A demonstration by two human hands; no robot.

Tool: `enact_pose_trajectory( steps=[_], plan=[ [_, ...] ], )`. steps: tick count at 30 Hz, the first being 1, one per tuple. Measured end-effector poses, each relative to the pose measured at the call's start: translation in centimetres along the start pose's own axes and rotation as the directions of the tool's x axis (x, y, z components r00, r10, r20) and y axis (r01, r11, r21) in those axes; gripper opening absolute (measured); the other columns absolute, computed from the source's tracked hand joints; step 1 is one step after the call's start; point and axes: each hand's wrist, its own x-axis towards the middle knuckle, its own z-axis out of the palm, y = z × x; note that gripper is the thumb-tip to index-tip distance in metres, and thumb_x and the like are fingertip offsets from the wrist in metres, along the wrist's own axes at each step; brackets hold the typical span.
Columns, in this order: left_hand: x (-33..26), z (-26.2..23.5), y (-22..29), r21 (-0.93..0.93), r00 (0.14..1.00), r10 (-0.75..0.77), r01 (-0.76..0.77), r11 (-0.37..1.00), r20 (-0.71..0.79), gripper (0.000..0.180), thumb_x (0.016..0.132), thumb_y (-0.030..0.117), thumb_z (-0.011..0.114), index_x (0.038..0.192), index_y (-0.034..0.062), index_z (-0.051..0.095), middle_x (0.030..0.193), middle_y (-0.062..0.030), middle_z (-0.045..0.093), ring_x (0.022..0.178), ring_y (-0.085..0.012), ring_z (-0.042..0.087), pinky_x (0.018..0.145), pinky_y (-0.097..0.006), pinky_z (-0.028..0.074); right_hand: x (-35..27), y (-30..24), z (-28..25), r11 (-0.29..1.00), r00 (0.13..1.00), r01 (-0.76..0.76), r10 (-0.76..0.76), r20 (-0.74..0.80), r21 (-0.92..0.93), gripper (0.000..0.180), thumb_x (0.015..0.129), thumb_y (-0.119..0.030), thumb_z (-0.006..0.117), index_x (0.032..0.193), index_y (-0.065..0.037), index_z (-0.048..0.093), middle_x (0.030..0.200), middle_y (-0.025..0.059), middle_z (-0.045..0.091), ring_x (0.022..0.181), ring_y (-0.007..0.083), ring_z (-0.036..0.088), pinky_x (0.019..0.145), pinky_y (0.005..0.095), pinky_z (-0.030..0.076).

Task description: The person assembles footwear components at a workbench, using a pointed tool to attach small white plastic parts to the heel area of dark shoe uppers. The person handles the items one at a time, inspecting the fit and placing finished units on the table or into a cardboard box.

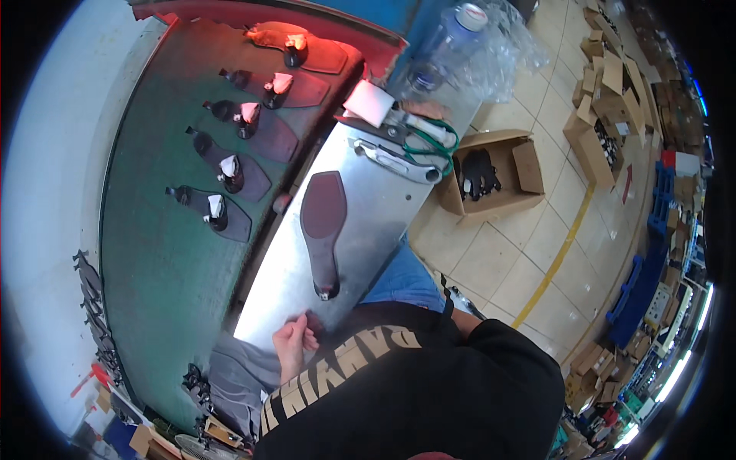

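The right hand is out of view, hidden behind the black printed-sleeve torso [429,391]. The left hand [294,343] shows only curled fingers at the edge of the shiny metal table [368,199]. Contents of the open cardboard box [491,172] are too small to identify.

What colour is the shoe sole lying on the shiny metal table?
Dark maroon; the shoe sole shows best in the head view.

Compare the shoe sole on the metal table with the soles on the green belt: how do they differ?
The sole on the metal table lies alone and bare, its dark red face up; the soles on the green belt run in a row of about five, each with a small dark piece tipped in white on it. The table sole is in plain light, while the far belt soles glow under red light. All share the same flat, dark, elongated outline. The left hand rests at the table's near edge.
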Motion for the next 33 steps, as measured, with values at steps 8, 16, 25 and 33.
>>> enact_pose_trajectory(
  steps=[8,16,25,33],
  plan=[
    [0.5,0.4,-1.5,-0.122,0.994,0.107,-0.106,0.987,0.005,0.035,0.09,0.024,0.067,0.061,0.0046,0.063,0.055,-0.0024,0.06,0.046,-0.0064,0.053,0.044,-0.021,0.04,3.6,-1.9,-6.9,0.988,0.997,-0.017,0.005,-0.076,-0.153,0.03,0.081,-0.026,0.058,0.106,-0.013,0.068,0.116,0.0062,0.064,0.105,0.0279,0.06,0.095,0.0444,0.037],
    [-0.6,0.4,-0.4,-0.16,0.997,0.069,-0.071,0.985,-0.017,0.036,0.089,0.027,0.068,0.062,0.0038,0.062,0.055,-0.0005,0.058,0.043,-0.0048,0.051,0.039,-0.019,0.036,4.6,-5.2,-16.0,0.926,0.623,-0.015,-0.286,-0.728,-0.377,0.03,0.081,-0.026,0.057,0.106,-0.012,0.067,0.116,0.007,0.064,0.104,0.0295,0.06,0.095,0.0454,0.037],
    [-0.8,3.3,-3.6,-0.208,0.918,0.258,-0.327,0.922,-0.302,0.03,0.091,0.021,0.065,0.066,0.0039,0.062,0.057,0.0001,0.057,0.045,-0.0043,0.048,0.041,-0.019,0.037,2.2,5.0,-20.6,0.866,0.749,-0.249,0.456,-0.482,0.433,0.044,0.089,-0.038,0.054,0.111,-0.001,0.059,0.107,0.0218,0.065,0.103,0.0388,0.062,0.08,0.048,0.05],
    [-0.8,4.1,-5.6,-0.056,0.736,0.401,-0.51,0.859,-0.545,0.033,0.093,0.021,0.063,0.065,0.0055,0.057,0.055,0.001,0.054,0.041,-0.0029,0.045,0.038,-0.018,0.032,6.9,26.0,-5.7,0.73,0.787,-0.389,0.581,-0.209,0.562,0.04,0.078,-0.025,0.064,0.111,-0.002,0.064,0.114,0.022,0.064,0.105,0.0335,0.063,0.091,0.0406,0.048]
  ],
)
